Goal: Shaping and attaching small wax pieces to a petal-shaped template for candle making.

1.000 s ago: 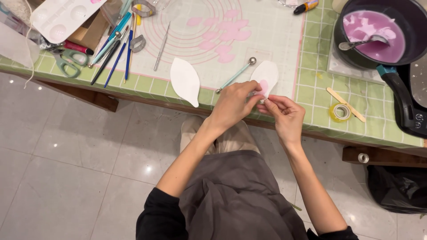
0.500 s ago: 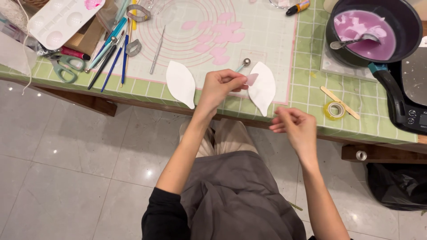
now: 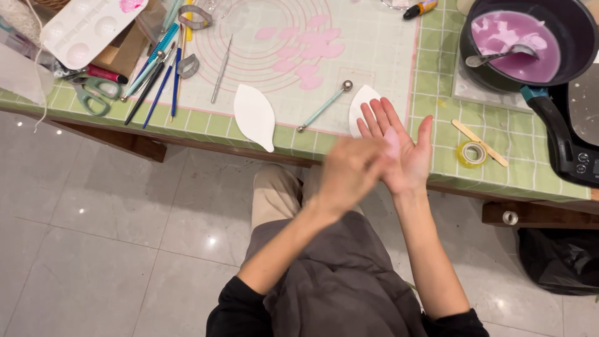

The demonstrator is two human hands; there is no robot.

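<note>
Across the top of the frame runs the tabletop, covered in a green grid cutting mat, with a pale round-ruled silicone mat laid on top in the upper middle. Upper right there's a dark pan of purple-pink stuff with a spoon sitting in it. Upper left is a white paint palette, with green-handled scissors just below it and a bunch of blue pens and tools beside that.

In the centre, the right hand is held palm up with its fingers spread apart, and a small pale pink piece lies on the palm. The left hand is blurred, pressed against that palm, so can't tell how its fingers are set.

One white leaf-shaped cutout lies on the mat left of centre; another one pokes out from behind the right fingers. A ball-ended modelling tool lies between them. A roll of yellow tape and a wooden stick sit to the right. A cluster of pink petals is near the top middle.
</note>
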